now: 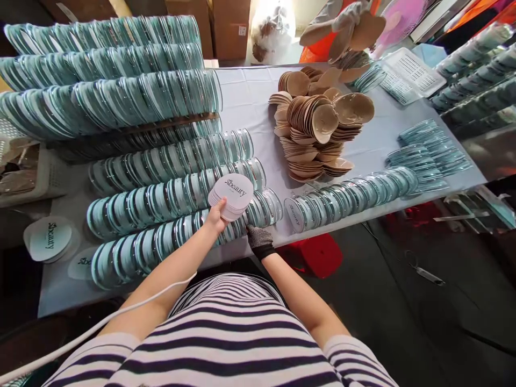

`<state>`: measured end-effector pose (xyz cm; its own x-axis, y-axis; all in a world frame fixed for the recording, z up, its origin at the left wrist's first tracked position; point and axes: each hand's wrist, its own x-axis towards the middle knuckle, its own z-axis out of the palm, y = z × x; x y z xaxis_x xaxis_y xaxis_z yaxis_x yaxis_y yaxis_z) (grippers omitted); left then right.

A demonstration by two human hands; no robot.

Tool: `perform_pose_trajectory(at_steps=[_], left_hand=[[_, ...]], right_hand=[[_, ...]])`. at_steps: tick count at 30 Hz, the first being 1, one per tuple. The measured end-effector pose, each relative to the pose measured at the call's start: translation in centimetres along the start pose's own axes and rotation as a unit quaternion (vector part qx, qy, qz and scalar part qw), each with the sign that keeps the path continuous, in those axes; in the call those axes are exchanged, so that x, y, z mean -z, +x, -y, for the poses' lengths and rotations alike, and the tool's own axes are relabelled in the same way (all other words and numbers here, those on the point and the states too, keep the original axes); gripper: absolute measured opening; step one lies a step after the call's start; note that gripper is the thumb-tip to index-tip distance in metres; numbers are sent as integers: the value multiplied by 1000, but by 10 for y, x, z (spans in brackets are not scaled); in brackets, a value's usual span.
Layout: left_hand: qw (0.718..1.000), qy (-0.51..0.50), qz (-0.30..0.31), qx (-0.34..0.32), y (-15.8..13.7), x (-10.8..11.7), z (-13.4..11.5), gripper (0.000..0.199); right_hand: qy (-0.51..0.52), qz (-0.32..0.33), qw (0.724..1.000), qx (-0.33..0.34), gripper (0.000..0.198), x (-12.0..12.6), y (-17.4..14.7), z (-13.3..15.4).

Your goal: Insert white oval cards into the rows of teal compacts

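While my left hand [216, 216] pinches a small stack of white cards [233, 196] near the middle of the frame, thumb over the lower edge and the other fingers mostly hidden beneath, the dark "beauty" lettering faces up and reads clear of my thumb. My right hand [261, 241], in a mesh glove, sits just right of it, fingertips at the near side of the closest row of clear dishes [149, 250]; its fingers look bent, but I cannot tell how far they are open or whether they grip anything.

To do this well, I think the pinch should be firm but light: the cards are fanned a little, and a loose thumb could let them slide. Bending them would probably mark them. The gloved fingertips ought to press gently, since the dishes lean on one another and a push could tip the row along the surface [245, 91].

Another row of dishes [350, 199] lies right of centre, its end face showing the same lettering. Beyond it, brown scoops [322, 121] are piled at upper centre-right, well apart from my hands, so my elbows seem to have room.
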<state>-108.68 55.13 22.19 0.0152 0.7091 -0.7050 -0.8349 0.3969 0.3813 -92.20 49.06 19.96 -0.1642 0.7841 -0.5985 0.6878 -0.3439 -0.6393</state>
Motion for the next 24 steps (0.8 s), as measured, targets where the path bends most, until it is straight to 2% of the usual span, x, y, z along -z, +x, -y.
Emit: perform_pose_trajectory(at_steps=[4,7,8,9,11,13,14,16,18,21,24], left_hand=[[1000,-5,1,-7,3,5,2,45],[1000,-7,3,-9,5,6,3,47],[1000,-6,3,-10,5,5,3,47],[1000,-5,3,-11,5,3,3,46],[1000,-3,-6,-17,4,-1,3,43],[999,4,-17,-31,1,-5,3,39],[999,11,-17,-43,-2,-6,2,37],[997,33,2,-71,-10,-4,2,36],[994,61,32,-90,-21,4,-1,37],[988,96,48,-111,-35,20,-6,44],[984,114,57,-125,-44,35,-12,49]], right_hand=[[142,109,984,6,29,9,3,-7],[247,190,950,8,38,18,3,-3],[249,208,946,-1,39,22,2,1],[214,210,954,-11,38,25,1,6],[75,157,984,-29,29,35,-2,19],[-40,46,998,-25,20,47,-5,33],[-61,-26,998,-9,19,54,-5,39],[-43,-171,983,44,31,67,-6,51],[-27,-268,957,107,43,73,-6,60],[-56,-294,936,187,52,59,-12,72],[-60,-317,916,240,49,24,-22,83]])
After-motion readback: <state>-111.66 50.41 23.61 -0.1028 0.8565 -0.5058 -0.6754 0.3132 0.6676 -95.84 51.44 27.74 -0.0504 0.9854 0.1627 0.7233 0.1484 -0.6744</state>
